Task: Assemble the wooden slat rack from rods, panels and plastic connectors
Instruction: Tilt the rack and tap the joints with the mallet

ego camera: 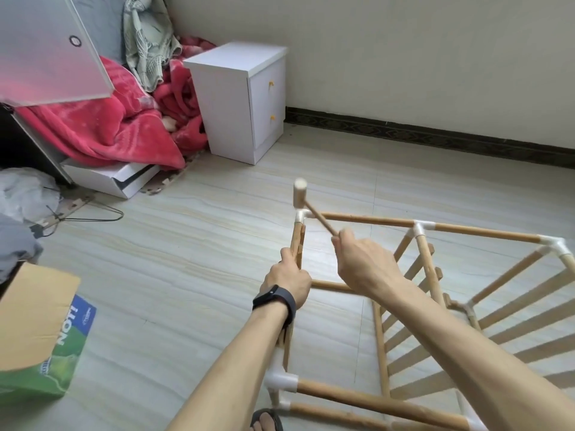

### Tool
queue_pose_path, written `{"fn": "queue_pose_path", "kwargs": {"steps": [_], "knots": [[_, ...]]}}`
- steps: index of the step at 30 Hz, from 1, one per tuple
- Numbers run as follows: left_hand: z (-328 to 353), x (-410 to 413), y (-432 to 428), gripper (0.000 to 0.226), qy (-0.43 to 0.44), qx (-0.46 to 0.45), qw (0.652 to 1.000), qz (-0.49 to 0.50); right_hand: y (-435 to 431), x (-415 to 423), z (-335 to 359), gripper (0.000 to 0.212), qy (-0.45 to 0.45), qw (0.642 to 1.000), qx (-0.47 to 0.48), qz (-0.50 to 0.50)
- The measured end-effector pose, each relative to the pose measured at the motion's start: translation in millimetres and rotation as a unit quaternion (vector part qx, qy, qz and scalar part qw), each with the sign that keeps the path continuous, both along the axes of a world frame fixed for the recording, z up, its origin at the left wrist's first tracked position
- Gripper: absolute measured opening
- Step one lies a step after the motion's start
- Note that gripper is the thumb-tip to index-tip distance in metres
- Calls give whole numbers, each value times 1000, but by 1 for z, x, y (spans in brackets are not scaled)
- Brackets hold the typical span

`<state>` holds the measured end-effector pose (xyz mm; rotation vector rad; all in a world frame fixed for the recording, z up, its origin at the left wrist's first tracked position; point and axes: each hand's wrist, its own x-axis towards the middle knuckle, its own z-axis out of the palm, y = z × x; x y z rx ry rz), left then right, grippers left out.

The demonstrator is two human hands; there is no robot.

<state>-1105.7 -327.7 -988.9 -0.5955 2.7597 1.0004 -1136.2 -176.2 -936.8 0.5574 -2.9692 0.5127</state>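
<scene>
The wooden slat rack (435,290) lies on its side on the floor, its rods joined by white plastic connectors. My left hand (289,279) grips a slat panel's edge just below the far-left corner connector (301,216). My right hand (362,265) holds the thin handle of a small wooden mallet (300,194), whose head hovers just above that corner connector. Another white connector (281,381) shows near my left forearm, and slat panels (504,331) fill the right side.
A white bedside cabinet (242,101) stands against the wall at the back. Red blanket (102,126) and bedding lie at left, with a wire hanger (93,214) on the floor. A cardboard box (40,334) sits near left. My sandalled foot (267,423) is at the bottom.
</scene>
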Motion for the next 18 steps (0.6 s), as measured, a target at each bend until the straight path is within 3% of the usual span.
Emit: {"fn": "queue_pose_path", "kwargs": {"steps": [1, 2, 5, 6, 7, 10, 11, 15, 16, 18], "knots": [[0, -1, 0, 24, 0, 1, 1000, 1, 1, -4, -2, 31, -35, 998, 54, -13], [0, -2, 0, 24, 2, 0, 1000, 0, 0, -9, -1, 32, -36, 998, 48, -21], [-1, -4, -1, 27, 2, -2, 1000, -3, -5, -12, 3, 27, 107, 984, -139, -17], [-2, -4, -1, 27, 2, -2, 1000, -3, -4, -12, 4, 25, 133, 978, -160, -15], [-1, -4, -1, 27, 2, -1, 1000, -3, -4, -13, 3, 24, 130, 980, -147, -16], [0, -3, 0, 24, 8, -5, 1000, -3, -1, -12, -8, 30, 3, 997, 64, -37], [0, -3, 0, 24, 9, -6, 1000, -2, 1, -13, -9, 29, -3, 995, 87, -42], [-2, -5, -2, 24, 4, -5, 1000, -5, 0, -10, -11, 24, 105, 989, -101, -36], [-2, -5, -2, 24, 3, -7, 1000, -5, 1, -10, -10, 24, 82, 990, -108, -31], [-2, -5, -2, 26, 9, -10, 1000, -3, 1, -13, -9, 28, -26, 999, -24, -41]]}}
